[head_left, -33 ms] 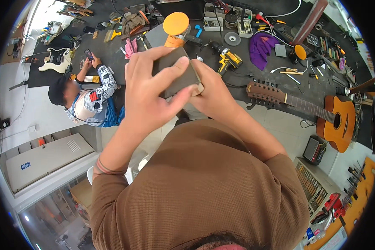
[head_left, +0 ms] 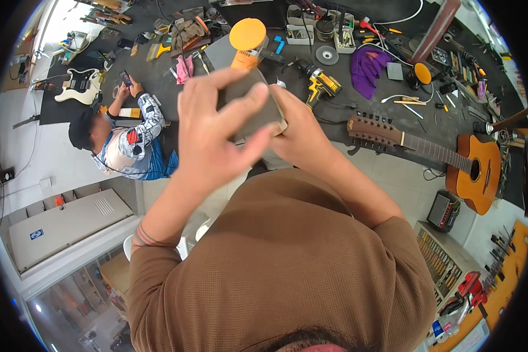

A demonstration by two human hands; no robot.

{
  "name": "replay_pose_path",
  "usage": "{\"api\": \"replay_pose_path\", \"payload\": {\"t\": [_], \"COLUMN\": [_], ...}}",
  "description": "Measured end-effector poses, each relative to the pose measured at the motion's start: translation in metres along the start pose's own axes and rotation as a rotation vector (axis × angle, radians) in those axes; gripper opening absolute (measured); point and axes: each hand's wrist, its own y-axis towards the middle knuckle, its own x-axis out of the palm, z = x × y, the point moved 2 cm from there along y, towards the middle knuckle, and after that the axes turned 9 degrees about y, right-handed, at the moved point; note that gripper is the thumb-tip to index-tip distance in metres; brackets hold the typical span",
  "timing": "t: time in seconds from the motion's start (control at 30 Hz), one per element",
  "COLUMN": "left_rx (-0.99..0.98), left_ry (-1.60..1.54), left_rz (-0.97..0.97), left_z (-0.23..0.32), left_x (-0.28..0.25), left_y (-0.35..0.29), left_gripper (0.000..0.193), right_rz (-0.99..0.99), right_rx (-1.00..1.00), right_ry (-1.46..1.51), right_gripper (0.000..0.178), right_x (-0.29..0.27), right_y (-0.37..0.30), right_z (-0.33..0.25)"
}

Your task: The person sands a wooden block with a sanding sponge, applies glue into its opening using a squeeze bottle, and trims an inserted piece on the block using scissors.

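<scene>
Across the upper half of the frame runs a long dark workbench [head_left: 158,88], crowded with tools. On its right end, reaching toward the right edge of the frame, lies the biggest thing on it: an orange-brown acoustic guitar [head_left: 472,170], its dark neck pointing back toward the centre. At the left of the frame a seated person [head_left: 129,141] in a black cap leans on the bench and holds up a phone [head_left: 125,78]. A white electric guitar [head_left: 79,82] lies above them at the upper left. In the centre, the wearer's two hands are raised together in front of a brown shirt. The left hand [head_left: 214,135] wraps over the near face of a flat grey block [head_left: 249,102], with its fingers spread across it. The right hand [head_left: 302,132] is pressed against the block's right edge, so both hands are clamped on the one piece, held up clear of the bench. Compared with the picture from the instant before, I see no change in grip or position; the block is simply being held steady. Behind it, at top centre, stands a power tool with a round orange disc [head_left: 247,34]. A crumpled purple cloth [head_left: 366,67] lies at the upper right, and a yellow cordless drill [head_left: 322,85] lies just right of the hands.
</scene>
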Motion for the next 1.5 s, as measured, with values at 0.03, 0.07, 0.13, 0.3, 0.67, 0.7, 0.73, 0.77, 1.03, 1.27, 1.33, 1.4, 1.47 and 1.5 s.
{"api": "replay_pose_path", "payload": {"t": [0.03,0.07,0.13,0.3,0.67,0.7,0.73,0.77,1.03,1.27,1.33,1.4,1.47,1.5], "left_rx": [0.051,0.049,0.084,0.071,0.014,0.044,0.065,0.056,-0.022,-0.688,-0.784,-0.798,-0.915,-0.992], "left_ry": [-0.078,-0.076,-0.121,-0.119,-0.033,-0.086,-0.074,-0.059,0.01,-0.52,-0.62,-0.612,-0.746,-0.832], "left_rz": [-0.046,-0.048,-0.069,-0.059,0.039,-0.063,-0.079,-0.072,-0.044,0.066,0.058,0.028,0.02,0.007], "left_z": [0.012,0.015,0.018,0.033,-0.003,0.019,0.028,0.02,-0.016,-0.081,-0.09,-0.098,-0.101,-0.103], "left_x": [-0.003,-0.004,-0.004,-0.009,0.008,-0.003,-0.004,-0.001,0.002,0.009,0.026,0.048,0.066,0.068], "left_y": [-0.003,-0.004,-0.006,-0.012,-0.01,-0.011,-0.011,-0.009,0.002,-0.019,-0.041,-0.069,-0.094,-0.105], "left_gripper": [0.065,0.065,0.065,0.061,0.064,0.064,0.062,0.062,0.051,0.048,0.048,0.047,0.048,0.049], "right_rz": [0.039,0.038,-0.011,-0.035,0.042,0.008,0.006,0.014,0.015,0.005,0.01,-0.022,-0.045,-0.084], "right_rx": [-0.009,-0.009,0.044,0.037,0.001,-0.033,-0.031,-0.022,0.055,0.018,-0.021,-0.028,-0.02,0.001], "right_ry": [0.024,0.026,0.023,0.043,-0.105,-0.045,-0.04,-0.061,0.027,-0.023,-0.032,-0.055,-0.029,-0.014], "right_gripper": [0.062,0.062,0.065,0.058,0.049,0.051,0.051,0.051,0.039,0.03,0.026,0.026,0.027,0.03], "right_x": [0.0,-0.002,-0.007,-0.007,-0.006,-0.008,-0.007,-0.008,-0.01,-0.007,-0.005,-0.004,-0.003,0.0], "right_y": [0.0,-0.002,-0.008,-0.005,-0.003,-0.006,-0.005,-0.005,-0.004,0.005,0.007,0.008,0.011,0.014], "right_z": [-0.001,0.0,0.004,0.003,0.002,0.002,0.005,0.009,0.004,-0.018,-0.021,-0.024,-0.025,-0.028]}}
